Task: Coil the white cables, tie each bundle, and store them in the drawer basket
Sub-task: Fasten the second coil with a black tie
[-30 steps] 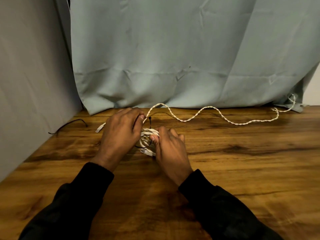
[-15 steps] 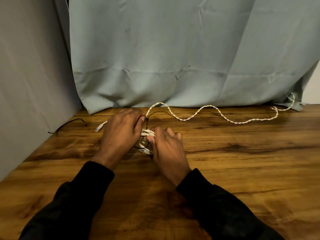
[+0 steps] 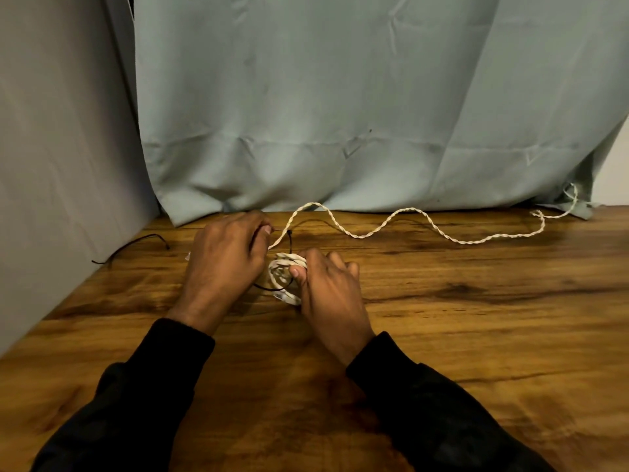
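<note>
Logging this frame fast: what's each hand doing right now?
Left hand: pinches the thin black tie.
Right hand: grips the coiled white cable, thumb pressed on it.

Lighting was dim and warm. My hands cast soft shadows onto the table toward me. Wide-angle distortion bowed the frame edges; my sleeves appeared slightly blurred

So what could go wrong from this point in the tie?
1. The black tie loops loosely around the coil; if the right hand eases off, the turns may spring apart.
2. The left hand pulling the tie could drag the long uncoiled cable lying close by.
</note>
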